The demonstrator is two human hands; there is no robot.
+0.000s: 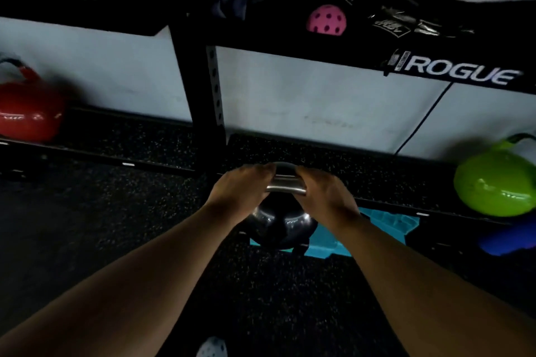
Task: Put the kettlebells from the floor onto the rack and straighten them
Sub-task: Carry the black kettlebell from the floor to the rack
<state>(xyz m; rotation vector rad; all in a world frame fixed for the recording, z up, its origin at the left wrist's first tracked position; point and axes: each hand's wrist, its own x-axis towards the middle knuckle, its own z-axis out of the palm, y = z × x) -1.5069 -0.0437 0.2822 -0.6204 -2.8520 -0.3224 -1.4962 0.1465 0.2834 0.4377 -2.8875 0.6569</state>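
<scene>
Both hands clenched on the steel handle (285,186) of the black kettlebell (280,224): left hand (239,193) on its left end, right hand (326,197) on its right, fingers wrapped over the bar. Bell hanging just in front of the rack's lower shelf (333,153), seemingly clear of the floor. Best lifted close to the body, raised above the shelf lip, then set down gently between the red kettlebell (27,109) and the green kettlebell (497,181). Handle up, bar running left-right, parallel to the shelf edge.
</scene>
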